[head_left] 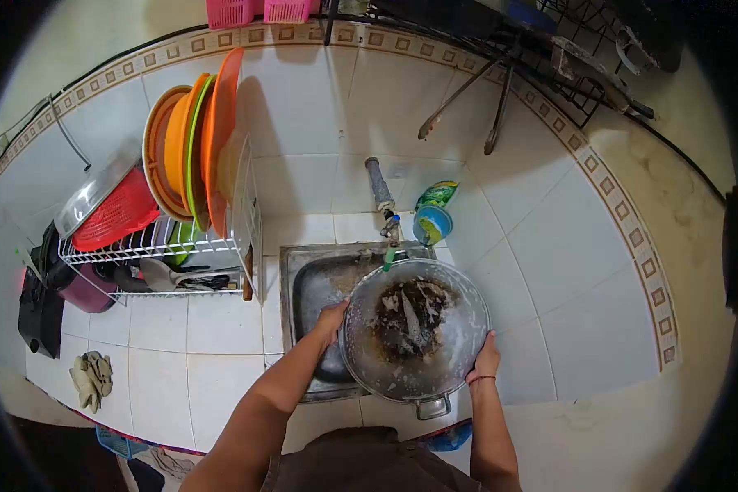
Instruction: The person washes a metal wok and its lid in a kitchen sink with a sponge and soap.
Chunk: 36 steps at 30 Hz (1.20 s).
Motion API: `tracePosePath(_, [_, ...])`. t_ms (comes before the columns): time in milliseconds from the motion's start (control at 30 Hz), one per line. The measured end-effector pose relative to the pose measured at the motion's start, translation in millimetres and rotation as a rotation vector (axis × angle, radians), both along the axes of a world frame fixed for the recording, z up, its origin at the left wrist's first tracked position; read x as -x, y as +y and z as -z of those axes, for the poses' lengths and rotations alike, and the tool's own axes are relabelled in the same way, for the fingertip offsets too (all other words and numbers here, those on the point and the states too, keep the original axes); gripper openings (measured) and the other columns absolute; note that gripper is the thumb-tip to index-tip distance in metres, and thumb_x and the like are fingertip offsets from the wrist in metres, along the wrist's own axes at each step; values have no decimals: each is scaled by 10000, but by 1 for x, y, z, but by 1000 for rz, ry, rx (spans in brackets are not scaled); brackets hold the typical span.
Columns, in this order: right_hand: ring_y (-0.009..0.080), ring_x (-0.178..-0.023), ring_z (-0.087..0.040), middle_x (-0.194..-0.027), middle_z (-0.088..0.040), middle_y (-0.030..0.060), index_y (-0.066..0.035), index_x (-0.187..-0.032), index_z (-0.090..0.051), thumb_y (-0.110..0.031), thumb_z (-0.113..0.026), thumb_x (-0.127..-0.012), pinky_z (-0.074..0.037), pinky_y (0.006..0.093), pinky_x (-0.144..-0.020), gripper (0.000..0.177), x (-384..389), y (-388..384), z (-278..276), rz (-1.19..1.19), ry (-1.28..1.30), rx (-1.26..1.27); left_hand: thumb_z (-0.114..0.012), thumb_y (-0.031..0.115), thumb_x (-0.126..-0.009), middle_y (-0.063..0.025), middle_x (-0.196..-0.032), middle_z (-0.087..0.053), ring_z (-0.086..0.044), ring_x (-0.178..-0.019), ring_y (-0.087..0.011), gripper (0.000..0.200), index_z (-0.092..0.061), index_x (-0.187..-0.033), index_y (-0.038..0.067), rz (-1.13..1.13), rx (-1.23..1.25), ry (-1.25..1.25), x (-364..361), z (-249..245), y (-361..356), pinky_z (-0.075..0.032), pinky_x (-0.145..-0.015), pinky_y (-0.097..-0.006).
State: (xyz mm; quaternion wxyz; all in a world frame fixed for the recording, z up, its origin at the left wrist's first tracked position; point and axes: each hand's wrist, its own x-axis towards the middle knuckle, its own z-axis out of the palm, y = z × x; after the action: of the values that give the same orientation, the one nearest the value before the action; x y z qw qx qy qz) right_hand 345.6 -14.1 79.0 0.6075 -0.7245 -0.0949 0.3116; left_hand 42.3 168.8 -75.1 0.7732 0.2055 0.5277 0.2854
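Observation:
A large round metal pot (459,353) with a burnt, dark-stained base and whitish suds is held over the right part of the sink (307,295). On its left rim my left hand (331,321) is closed. Around the right rim my right hand (485,361) is closed, with a thin band at the wrist. One loop handle (433,407) of the pot points toward me. Above the far rim is the faucet (389,225), with a green piece at its outlet. My fingertips are partly hidden by the rim.
Left of the sink, a white dish rack (246,213) holds orange plates (221,139), a red basket (119,213) and utensils. A blue cup (432,224) and green packet (439,193) stand behind the pot. A crumpled cloth (92,380) lies on the tiled counter. Tongs-like metal legs (500,102) hang overhead.

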Motion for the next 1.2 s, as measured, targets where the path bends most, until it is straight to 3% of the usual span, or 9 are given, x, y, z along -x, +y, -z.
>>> tracePosePath(133, [229,-923,-608,-1068,-635,144,62,-1153,-575,-482,-424,-970,-476,340,-834,594,16,1,-23,19,-12,-63,-575,307,-920,-92,-908,-674,-609,-783,-206,310,-666,-975,15,-122,-180,-21,-11,-40,-5,-471,-730,-348])
tracePosePath(400, [247,-977,-595,-1133,-606,142,47,-1190,-544,-460,-409,-978,-463,350,-889,566,23,14,-22,54,32,-189,-537,301,-923,-104,-874,-658,-581,-802,-216,311,-669,-950,20,-221,-117,-30,-33,-25,27,-457,-728,-342])
tracePosePath(500, [251,-994,-589,-1154,-599,140,44,-1212,-531,-458,-406,-979,-461,353,-895,567,17,16,-14,59,44,-197,-536,322,-923,-106,-828,-648,-564,-772,-210,347,-670,-879,4,-265,-444,162,-43,3,16,-450,-715,-353])
tracePosePath(667, [252,-999,-586,-1171,-597,152,59,-1250,-517,-441,-394,-991,-459,333,-893,577,14,20,-2,93,-6,-120,-529,481,-934,-68,-738,-617,-542,-687,-153,513,-678,-794,11,-287,-234,145,-41,25,-13,-450,-654,-353])
tracePosePath(767, [255,-1011,-588,-1180,-594,159,54,-1277,-502,-453,-396,-985,-456,348,-904,596,19,21,-13,75,32,-98,-542,404,-941,-68,-761,-625,-550,-704,-151,444,-682,-815,2,-405,-301,-10,-42,9,-22,-454,-671,-340])
tracePosePath(900, [254,-1022,-584,-1189,-590,163,44,-1278,-506,-482,-390,-977,-456,361,-902,617,8,18,-7,-5,77,-103,-555,285,-920,-69,-822,-645,-564,-756,-160,322,-684,-905,-10,-255,-397,106,-37,29,4,-453,-712,-327])
tracePosePath(1033, [268,-1018,-585,-1167,-600,162,44,-1244,-520,-505,-408,-966,-459,390,-895,626,-22,18,18,-94,88,25,-551,323,-933,-79,-866,-660,-573,-800,-164,359,-690,-913,-8,-143,-274,162,-8,-49,8,-450,-741,-306])
tracePosePath(1167, [287,-959,-608,-1106,-627,165,29,-1202,-542,-512,-445,-954,-476,423,-879,603,-25,26,30,-170,175,-6,-577,376,-923,-101,-827,-652,-580,-733,-173,401,-689,-861,-5,-152,-285,72,12,-45,15,-477,-677,-354])
tracePosePath(1200, [285,-957,-608,-1105,-628,163,21,-1206,-542,-512,-447,-953,-475,426,-880,598,-17,29,22,-189,178,27,-583,391,-920,-129,-870,-653,-588,-750,-190,417,-685,-888,-12,-120,-241,270,18,-93,3,-485,-684,-379])
